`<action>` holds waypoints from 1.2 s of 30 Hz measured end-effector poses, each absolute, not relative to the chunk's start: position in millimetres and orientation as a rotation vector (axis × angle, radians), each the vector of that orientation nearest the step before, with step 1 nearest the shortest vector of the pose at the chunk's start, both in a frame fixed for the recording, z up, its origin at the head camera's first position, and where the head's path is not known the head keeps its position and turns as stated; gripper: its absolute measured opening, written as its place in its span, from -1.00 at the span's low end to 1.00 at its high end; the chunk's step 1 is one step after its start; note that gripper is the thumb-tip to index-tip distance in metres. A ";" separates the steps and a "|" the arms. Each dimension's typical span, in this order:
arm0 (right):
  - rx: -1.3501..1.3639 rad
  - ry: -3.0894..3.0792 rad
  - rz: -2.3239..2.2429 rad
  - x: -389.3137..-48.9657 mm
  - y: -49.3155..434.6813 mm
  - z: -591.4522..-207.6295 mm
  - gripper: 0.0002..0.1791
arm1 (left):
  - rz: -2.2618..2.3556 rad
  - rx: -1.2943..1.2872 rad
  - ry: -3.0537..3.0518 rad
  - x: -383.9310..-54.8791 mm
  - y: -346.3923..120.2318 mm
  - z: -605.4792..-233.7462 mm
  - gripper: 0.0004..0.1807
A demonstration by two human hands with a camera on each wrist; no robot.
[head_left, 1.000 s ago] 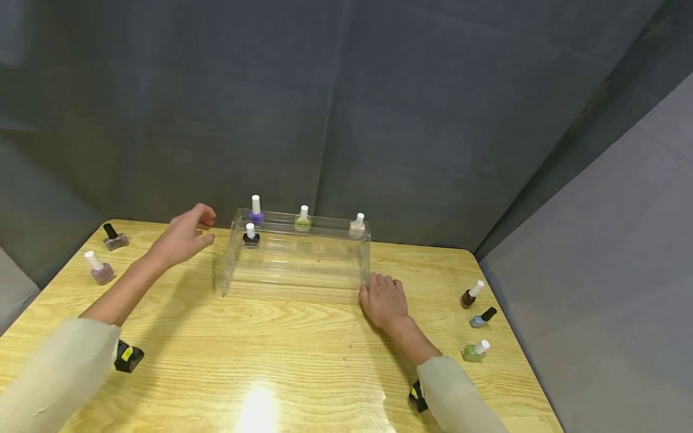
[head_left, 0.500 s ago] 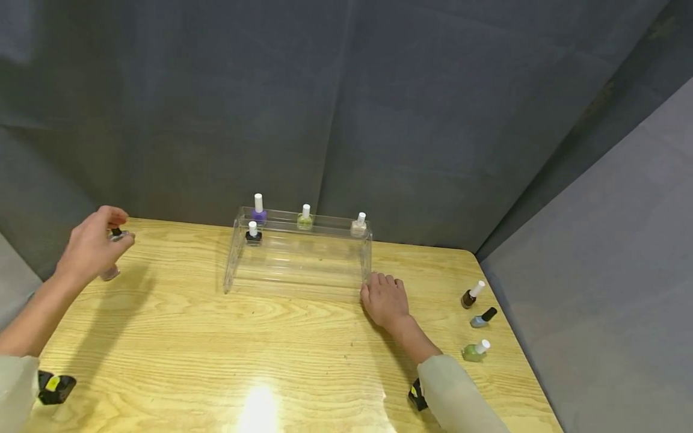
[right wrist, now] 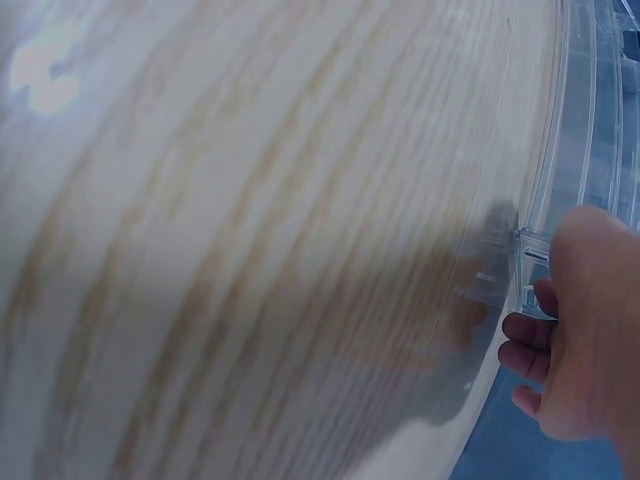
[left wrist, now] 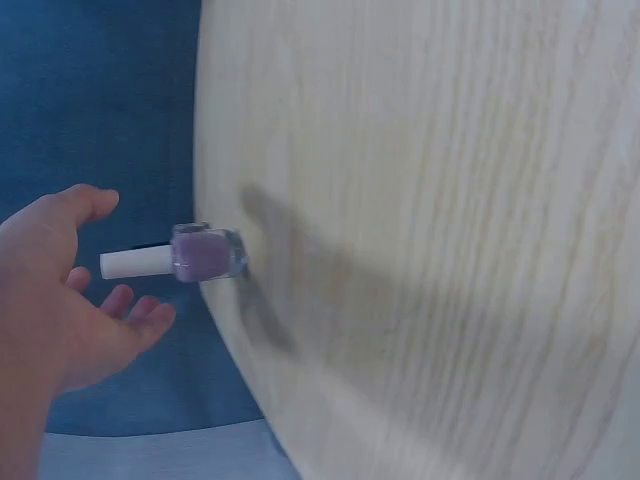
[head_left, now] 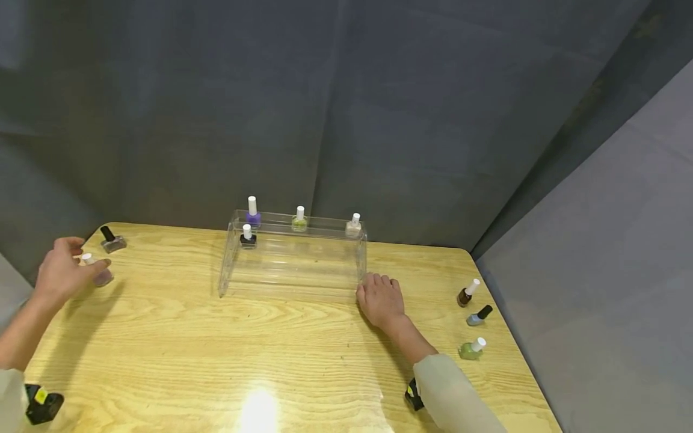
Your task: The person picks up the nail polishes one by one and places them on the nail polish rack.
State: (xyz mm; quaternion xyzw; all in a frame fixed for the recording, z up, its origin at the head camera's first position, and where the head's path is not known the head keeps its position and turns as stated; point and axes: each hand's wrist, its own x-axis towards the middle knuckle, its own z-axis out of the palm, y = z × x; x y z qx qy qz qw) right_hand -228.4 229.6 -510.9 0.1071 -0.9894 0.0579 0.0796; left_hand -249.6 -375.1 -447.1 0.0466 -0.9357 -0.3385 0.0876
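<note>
Left hand (head_left: 62, 267): is reaching over the left side of the table (head_left: 292, 361); its grip is standing wide, thumb and fingers spreading to either side of a bottle cap and holding nothing.
Mauve bottle (left wrist: 203, 255), white cap (left wrist: 135, 262): is sitting on the table near its left edge, the cap pointing into the gap of that grip.
Grey bottle (head_left: 113, 243), black cap: is resting on the table just beyond the mauve one.
Right hand (head_left: 381, 300): is resting at the front right corner of the rack; its grip is closing the corner between thumb and forefinger, the other fingers curling loosely.
Clear rack (head_left: 295, 264), stepped: is standing toward the rear of the table. Its top step is carrying, left to right, a purple bottle (head_left: 253, 219), a yellow-green bottle (head_left: 299, 224) and a beige bottle (head_left: 353, 228), all white-capped; a black bottle (head_left: 248, 241) with white cap is occupying the left end of the step below.
Right-hand side of table: a brown bottle (head_left: 464, 297), a blue bottle (head_left: 474, 319) and a green bottle (head_left: 470, 351) are forming a loose row, well apart from the rack.
Dark cloth (head_left: 216, 108): is hanging behind.
</note>
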 end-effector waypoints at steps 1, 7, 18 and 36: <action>0.322 -2.956 0.181 -228.1 228.9 -510.5 -0.69 | -1.002 0.143 -2.798 -249.7 -376.9 -450.5 -0.13; 0.311 -2.966 0.178 -226.6 225.0 -506.7 -0.69 | -0.982 0.116 -2.824 -251.5 -384.7 -465.8 -0.16; 0.300 -2.976 0.136 -227.6 224.6 -508.2 -0.70 | -0.995 0.062 -2.774 -253.9 -381.2 -481.2 -0.41; 0.284 -2.998 0.136 -228.2 227.0 -507.6 -0.68 | -1.024 0.083 -2.722 -254.9 -378.0 -486.7 -0.31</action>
